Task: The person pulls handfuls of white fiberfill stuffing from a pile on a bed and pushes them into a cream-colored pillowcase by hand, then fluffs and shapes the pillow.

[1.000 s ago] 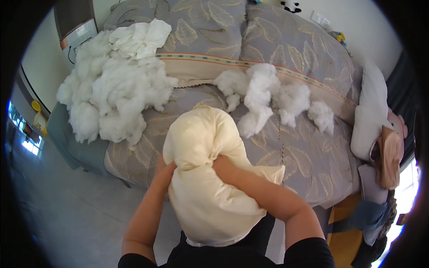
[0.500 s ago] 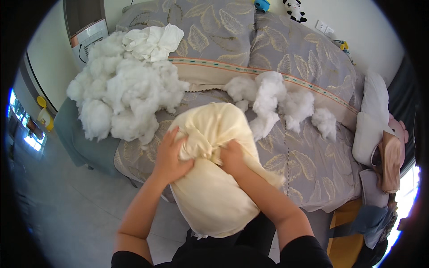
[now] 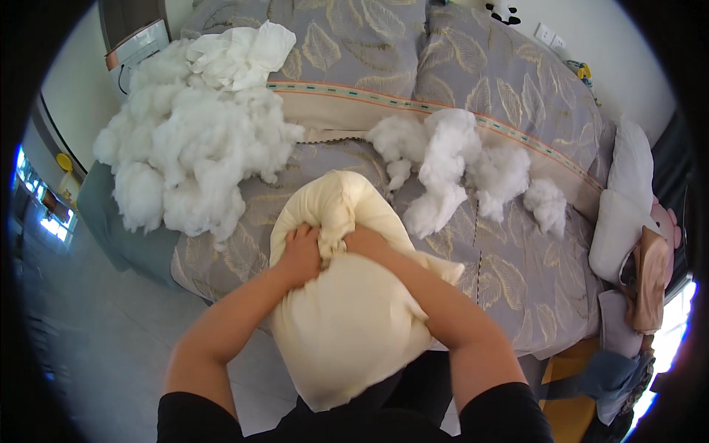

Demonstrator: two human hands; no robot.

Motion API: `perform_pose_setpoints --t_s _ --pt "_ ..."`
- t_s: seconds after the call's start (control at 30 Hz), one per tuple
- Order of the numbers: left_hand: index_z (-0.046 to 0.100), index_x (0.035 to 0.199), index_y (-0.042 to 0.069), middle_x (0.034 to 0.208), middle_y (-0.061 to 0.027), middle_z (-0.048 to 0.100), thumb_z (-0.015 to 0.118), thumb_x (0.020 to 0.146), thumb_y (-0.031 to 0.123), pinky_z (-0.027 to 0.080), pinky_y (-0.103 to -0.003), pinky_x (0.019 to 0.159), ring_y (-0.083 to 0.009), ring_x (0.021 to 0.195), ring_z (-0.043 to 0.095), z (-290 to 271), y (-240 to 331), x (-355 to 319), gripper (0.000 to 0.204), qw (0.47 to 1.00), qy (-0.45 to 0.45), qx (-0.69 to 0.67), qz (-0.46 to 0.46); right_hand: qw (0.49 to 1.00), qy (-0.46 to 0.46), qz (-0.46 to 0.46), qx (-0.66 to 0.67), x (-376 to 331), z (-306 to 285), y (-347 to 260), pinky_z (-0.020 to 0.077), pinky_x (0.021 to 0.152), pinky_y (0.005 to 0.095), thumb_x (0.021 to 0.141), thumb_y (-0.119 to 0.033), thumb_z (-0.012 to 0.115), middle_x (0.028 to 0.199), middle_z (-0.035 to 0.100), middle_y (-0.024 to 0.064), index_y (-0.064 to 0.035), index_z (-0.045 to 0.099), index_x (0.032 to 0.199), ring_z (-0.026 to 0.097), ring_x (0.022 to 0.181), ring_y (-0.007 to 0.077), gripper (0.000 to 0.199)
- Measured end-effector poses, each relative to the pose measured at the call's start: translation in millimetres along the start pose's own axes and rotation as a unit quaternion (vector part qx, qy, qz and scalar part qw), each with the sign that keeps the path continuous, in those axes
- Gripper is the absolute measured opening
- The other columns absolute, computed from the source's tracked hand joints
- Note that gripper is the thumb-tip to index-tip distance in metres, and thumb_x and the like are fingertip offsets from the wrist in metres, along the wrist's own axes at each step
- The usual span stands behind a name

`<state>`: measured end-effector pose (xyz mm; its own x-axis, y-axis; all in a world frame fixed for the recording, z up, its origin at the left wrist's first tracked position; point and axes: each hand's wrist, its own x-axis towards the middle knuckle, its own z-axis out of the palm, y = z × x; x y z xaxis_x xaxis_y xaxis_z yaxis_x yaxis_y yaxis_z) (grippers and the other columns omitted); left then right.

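Note:
A plump cream cushion cover (image 3: 347, 317), bulging as if filled, leans upright between my body and the sofa's front edge. Its silky fabric is bunched into a twisted fold near the top middle. At the left of that fold, my left hand (image 3: 301, 255) grips the cloth with its fingers curled over it. My right hand (image 3: 360, 242) is closed on the gathered fabric on the other side, its fingertips hidden in the folds. A loose corner of the cover sticks out beneath my right forearm.
A large heap of white fibre stuffing (image 3: 196, 148) lies on the sofa's left, with a crumpled white cloth (image 3: 247, 55) on top. Smaller stuffing clumps (image 3: 443, 159) rest on the patterned grey sofa (image 3: 532, 288). Pillows (image 3: 620, 199) and a brown cloth (image 3: 650, 280) are at the right end.
My left hand has moved in from the cover's left side to the bunched fold and closed on it. Both hands are now closer together, and the fold stands up more.

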<state>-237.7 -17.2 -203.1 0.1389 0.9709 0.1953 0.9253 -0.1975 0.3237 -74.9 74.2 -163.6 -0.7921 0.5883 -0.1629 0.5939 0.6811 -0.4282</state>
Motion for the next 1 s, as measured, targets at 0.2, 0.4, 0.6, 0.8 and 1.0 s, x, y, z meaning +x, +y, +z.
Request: perform_pose_setpoints --t_s 0.2,0.4,0.6,0.8,1.0 --pt "0.053 0.114 0.003 0.118 -0.0115 0.05 0.061 0.071 0.024 0.029 -0.042 0.096 -0.0309 0.114 0.038 0.2 -26.3 73.6 0.048 0.989 0.091 0.098 -0.069 0.987 0.094 0.111 -0.071 36.8 -29.3 -17.2 0.0447 0.087 0.0396 0.08 -0.034 0.051 0.123 0.05 0.0148 -0.0071 0.06 0.108 0.052 0.108 0.0304 0.04" --pt "0.058 0.104 0.005 0.105 -0.0169 0.058 0.063 0.062 0.023 0.037 -0.04 0.092 -0.0362 0.102 0.047 -42.2 39.6 -1.4 0.046 0.965 -0.232 0.03 0.121 0.999 -0.032 -0.01 -0.037 -68.3 5.2 -9.3 0.0473 0.068 0.0424 0.078 -0.023 0.049 0.083 0.064 0.018 -0.0043 0.066 0.078 0.062 0.077 0.0331 0.025" --pt "0.061 0.098 0.006 0.104 -0.0199 0.058 0.061 0.061 0.031 0.028 -0.048 0.096 -0.0396 0.103 0.047 -18.4 57.6 -44.0 0.045 0.97 -0.188 -0.116 0.102 0.99 -0.092 -0.069 -0.077 -87.9 37.5 -19.5 0.0487 0.063 0.0419 0.074 -0.025 0.054 0.076 0.064 0.0181 -0.0038 0.064 0.073 0.062 0.071 0.032 0.023" --pt "0.059 0.107 0.01 0.112 -0.0124 0.055 0.062 0.065 0.036 0.027 -0.041 0.095 -0.0307 0.108 0.042 5.1 9.3 47.1 0.049 0.998 -0.069 0.008 -0.007 0.991 0.029 0.067 -0.113 -5.6 -0.1 11.9 0.0523 0.068 0.0411 0.079 -0.018 0.05 0.086 0.066 0.0165 -0.0026 0.066 0.084 0.065 0.081 0.0312 0.023" --pt "0.058 0.112 0.008 0.126 -0.0158 0.046 0.063 0.069 0.038 0.026 -0.042 0.101 -0.0331 0.117 0.036 -26.2 21.4 76.4 0.053 0.995 -0.038 0.093 -0.012 0.987 0.101 0.09 -0.086 4.4 -26.6 27.8 0.0463 0.084 0.0411 0.083 -0.019 0.046 0.115 0.053 0.0163 -0.006 0.059 0.108 0.055 0.102 0.0297 0.031"
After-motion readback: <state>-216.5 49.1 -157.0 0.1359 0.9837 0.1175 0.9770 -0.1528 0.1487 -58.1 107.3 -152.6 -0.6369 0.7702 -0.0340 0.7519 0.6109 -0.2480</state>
